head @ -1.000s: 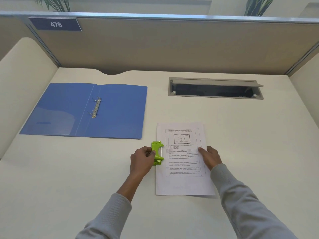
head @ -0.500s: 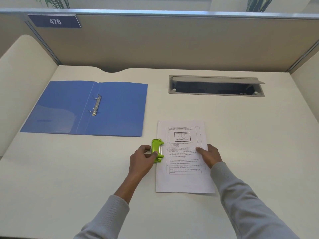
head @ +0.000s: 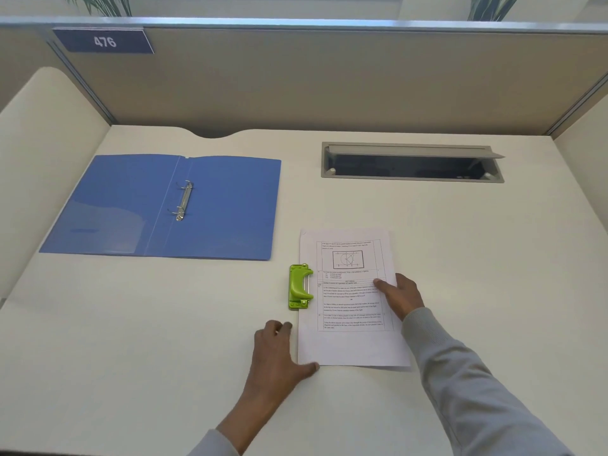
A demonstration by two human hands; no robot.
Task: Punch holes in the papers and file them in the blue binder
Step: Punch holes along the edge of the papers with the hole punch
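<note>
My right grip (head: 399,299) lies spread flat on the papers (head: 352,343) near the table's (head: 131,357) front edge, my left grip (head: 279,353) loose and empty at their corner, so the unheld green punch (head: 300,287) may shift and misplace holes for the blue binder (head: 230,205).

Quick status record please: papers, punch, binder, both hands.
papers: lying flat on the desk, printed side up
hole punch: green, sitting on the papers' left edge, no hand on it
blue binder: open flat at far left, no sheets on its rings
left hand: on the desk beside the papers' lower-left corner, thumb at that corner
right hand: fingers flat on the papers' right side
</note>
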